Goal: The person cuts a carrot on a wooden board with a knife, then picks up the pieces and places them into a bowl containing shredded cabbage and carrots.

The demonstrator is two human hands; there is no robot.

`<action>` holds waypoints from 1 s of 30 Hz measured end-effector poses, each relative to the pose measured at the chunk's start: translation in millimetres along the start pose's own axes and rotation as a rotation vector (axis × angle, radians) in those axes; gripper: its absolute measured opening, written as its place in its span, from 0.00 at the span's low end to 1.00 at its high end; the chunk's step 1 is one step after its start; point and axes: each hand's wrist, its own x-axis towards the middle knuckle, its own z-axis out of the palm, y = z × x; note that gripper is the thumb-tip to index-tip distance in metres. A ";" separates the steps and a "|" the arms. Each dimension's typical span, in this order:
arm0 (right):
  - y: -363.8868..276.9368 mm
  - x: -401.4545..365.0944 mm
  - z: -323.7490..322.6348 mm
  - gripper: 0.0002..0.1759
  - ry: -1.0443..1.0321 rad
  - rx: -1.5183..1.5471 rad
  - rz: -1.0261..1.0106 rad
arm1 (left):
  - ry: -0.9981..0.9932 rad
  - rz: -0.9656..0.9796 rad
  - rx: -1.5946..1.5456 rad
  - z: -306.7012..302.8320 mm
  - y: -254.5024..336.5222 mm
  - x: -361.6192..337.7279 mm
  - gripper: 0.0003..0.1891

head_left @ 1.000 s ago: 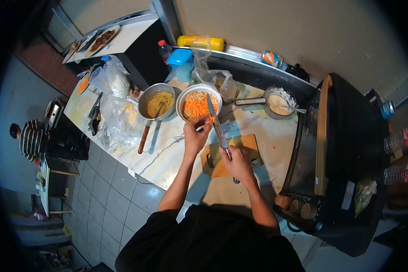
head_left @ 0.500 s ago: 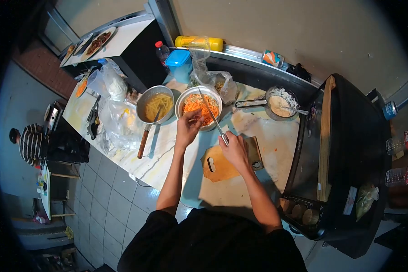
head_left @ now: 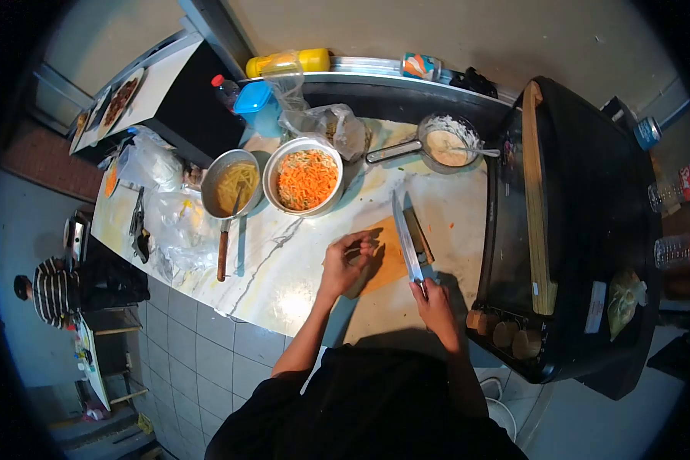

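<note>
My right hand (head_left: 437, 313) grips a large kitchen knife (head_left: 407, 241), its blade pointing away from me over the right part of the wooden cutting board (head_left: 385, 270). Above the board's left edge is my left hand (head_left: 346, 267), fingers loosely bent and apart, with nothing visible in them. Beyond it stands a white pot (head_left: 269, 182) filled with shredded orange carrot (head_left: 308, 179) and paler bits. To its left, a saucepan (head_left: 209, 201) with a wooden handle holds pale yellow strips (head_left: 236, 186) and a utensil.
A glass pan (head_left: 446, 146) with creamy mix and a spoon stands at the back. Plastic bags (head_left: 180, 226) lie left; a blue-lidded container (head_left: 257, 107) stands behind. A black oven-like appliance (head_left: 583, 222) borders the right. A person in stripes (head_left: 52, 291) is far left.
Both hands have moved back from the carrot pot to the cutting board. The knife has swung from over the pot to above the board. The view has shifted as well.
</note>
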 end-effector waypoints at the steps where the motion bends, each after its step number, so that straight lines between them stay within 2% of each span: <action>1: 0.1 -10.5 -2.9 0.18 -0.027 -0.062 0.035 | -0.022 0.007 0.071 6.2 4.3 -3.0 0.17; 5: 5.7 -29.9 2.5 0.19 -0.078 -0.191 0.157 | 0.003 -0.011 0.154 34.1 -4.3 -10.0 0.18; 7: 7.3 -29.7 4.5 0.19 -0.111 -0.151 0.228 | -0.015 -0.010 0.028 43.1 -5.2 -11.6 0.19; 9: 6.7 -29.5 6.6 0.19 -0.151 -0.113 0.294 | -0.038 -0.063 0.053 47.1 -5.0 -11.6 0.20; 11: 5.6 -29.0 6.9 0.20 -0.100 -0.104 0.274 | -0.022 -0.080 -0.051 51.0 -4.6 -9.8 0.20; 18: 13.5 -29.7 19.0 0.20 -0.101 -0.181 0.172 | -0.002 -0.104 -0.123 56.2 -16.5 -5.4 0.21; 21: 6.3 -24.2 21.6 0.17 -0.135 -0.064 0.211 | 0.003 -0.095 -0.062 52.5 -14.9 -4.6 0.22; 23: 16.5 -24.5 32.1 0.17 -0.059 -0.036 0.108 | 0.022 -0.114 -0.094 49.6 -14.1 -5.0 0.22; 27: 11.7 -13.9 41.1 0.18 -0.083 0.026 0.048 | 0.083 -0.069 -0.064 39.1 -9.3 -3.9 0.21; 30: 1.7 -4.3 50.5 0.18 -0.022 0.104 -0.059 | 0.182 -0.092 -0.062 27.4 -9.5 -0.1 0.20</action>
